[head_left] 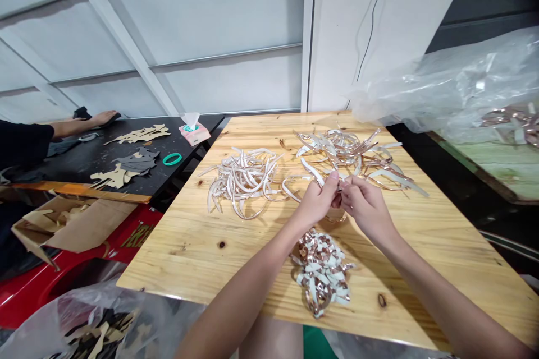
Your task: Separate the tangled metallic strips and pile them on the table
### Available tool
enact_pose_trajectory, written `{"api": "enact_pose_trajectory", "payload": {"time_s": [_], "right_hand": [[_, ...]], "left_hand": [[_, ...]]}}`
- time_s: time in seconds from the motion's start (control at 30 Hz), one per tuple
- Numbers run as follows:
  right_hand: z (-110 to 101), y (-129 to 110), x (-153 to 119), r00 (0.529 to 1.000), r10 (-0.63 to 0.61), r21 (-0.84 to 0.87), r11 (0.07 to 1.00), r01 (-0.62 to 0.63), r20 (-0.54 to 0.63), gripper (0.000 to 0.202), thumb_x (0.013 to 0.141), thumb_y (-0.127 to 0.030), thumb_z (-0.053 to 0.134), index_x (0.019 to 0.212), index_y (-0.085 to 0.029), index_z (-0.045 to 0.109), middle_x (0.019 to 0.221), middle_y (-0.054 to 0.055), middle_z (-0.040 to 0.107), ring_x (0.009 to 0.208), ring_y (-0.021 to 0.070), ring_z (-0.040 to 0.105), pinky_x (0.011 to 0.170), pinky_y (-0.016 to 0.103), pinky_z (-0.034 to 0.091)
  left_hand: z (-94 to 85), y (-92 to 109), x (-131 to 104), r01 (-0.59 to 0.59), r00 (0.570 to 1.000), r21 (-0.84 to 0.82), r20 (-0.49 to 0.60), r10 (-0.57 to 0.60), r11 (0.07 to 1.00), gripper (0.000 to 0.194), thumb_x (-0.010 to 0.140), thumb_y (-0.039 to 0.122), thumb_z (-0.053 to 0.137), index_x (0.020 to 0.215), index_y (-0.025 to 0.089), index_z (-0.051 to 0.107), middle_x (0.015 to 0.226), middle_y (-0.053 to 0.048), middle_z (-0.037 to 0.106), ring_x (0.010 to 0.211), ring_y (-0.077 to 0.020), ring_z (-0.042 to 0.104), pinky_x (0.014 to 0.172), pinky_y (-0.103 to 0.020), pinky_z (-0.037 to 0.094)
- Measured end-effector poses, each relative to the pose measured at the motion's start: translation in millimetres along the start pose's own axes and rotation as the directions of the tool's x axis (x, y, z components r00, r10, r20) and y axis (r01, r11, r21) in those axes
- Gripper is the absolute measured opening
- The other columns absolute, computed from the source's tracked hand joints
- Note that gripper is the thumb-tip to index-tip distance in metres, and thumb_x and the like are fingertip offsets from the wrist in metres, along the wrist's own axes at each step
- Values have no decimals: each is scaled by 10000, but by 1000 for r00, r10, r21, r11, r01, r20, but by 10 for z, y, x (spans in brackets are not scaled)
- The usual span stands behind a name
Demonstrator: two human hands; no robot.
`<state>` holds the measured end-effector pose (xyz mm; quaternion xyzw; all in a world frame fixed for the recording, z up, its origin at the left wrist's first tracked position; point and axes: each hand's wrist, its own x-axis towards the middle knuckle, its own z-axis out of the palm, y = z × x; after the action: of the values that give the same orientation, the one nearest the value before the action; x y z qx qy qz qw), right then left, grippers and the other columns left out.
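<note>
Over the middle of a pine table (236, 269), my left hand (322, 193) and my right hand (364, 199) meet, fingertips pinched close together. A white and rose-gold strip (311, 170) runs out of my left hand towards the upper left. The part between my fingertips is small and mostly hidden; my right fingers press at that same spot. Just beyond my hands lies a loose heap of metallic rose-gold and white strips (337, 146). To the left is a pile of curved white strips (244, 176). Nearer me sits a heap of short, curled rose-gold and white pieces (322, 272).
On the left, a black table (126, 129) bears tan and grey cut pieces (138, 162), a green tape roll (172, 159) and a tissue pack (195, 132). Another person's hand (103, 118) rests there. Clear plastic bags (463, 78) stand at right; a cardboard box (92, 227) is lower left.
</note>
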<state>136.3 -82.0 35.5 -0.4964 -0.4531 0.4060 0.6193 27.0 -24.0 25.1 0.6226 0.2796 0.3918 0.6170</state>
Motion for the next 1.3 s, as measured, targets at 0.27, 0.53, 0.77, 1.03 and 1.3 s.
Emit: {"api": "enact_pose_trajectory", "payload": {"time_s": [0.27, 0.53, 0.77, 1.03, 1.3], "right_hand": [[-20, -204, 29, 962, 271, 457, 851, -260, 42, 339, 854, -262, 590, 609, -217, 361, 486, -105, 239, 349, 45, 187, 351, 197, 162], [16, -167, -2, 962, 243, 554, 787, -272, 127, 413, 871, -597, 488, 691, -238, 393, 509, -90, 331, 316, 90, 345, 382, 247, 316], [82, 25, -15, 1000, -26, -103, 994, 24, -12, 336, 925, -456, 586, 700, -218, 510, 627, -12, 567, 470, 120, 412, 427, 257, 297], [47, -5, -66, 988, -140, -276, 954, 117, -64, 303, 973, -357, 483, 697, -232, 483, 607, -16, 514, 563, 159, 448, 527, 277, 355], [67, -59, -33, 988, 47, 223, 975, -14, -144, 257, 917, -320, 532, 683, -238, 463, 546, -42, 446, 488, 144, 471, 477, 264, 422]], "left_hand": [[5, 136, 11, 227, 973, -517, 161, -166, 825, 574, 758, 663, 711, 634, 195, 403, 456, 112, 254, 423, -61, 330, 509, -201, 370], [-6, 177, 23, 220, 975, -557, 98, -199, 801, 634, 753, 732, 659, 579, 201, 360, 426, 92, 274, 417, -74, 371, 484, -201, 351], [-43, 176, 31, 87, 996, -398, 54, -72, 913, 655, 838, 755, 511, 542, 208, 305, 437, 85, 237, 406, -64, 282, 465, -217, 319], [-60, 145, -32, -59, 996, 317, 77, 36, 947, 598, 973, 624, 366, 606, 179, 523, 560, -2, 519, 574, -137, 486, 581, -261, 392], [-35, 40, 13, -84, 996, 212, 43, 77, 974, 600, 992, 612, 327, 663, 172, 570, 636, -38, 621, 645, -152, 593, 714, -263, 474]]}}
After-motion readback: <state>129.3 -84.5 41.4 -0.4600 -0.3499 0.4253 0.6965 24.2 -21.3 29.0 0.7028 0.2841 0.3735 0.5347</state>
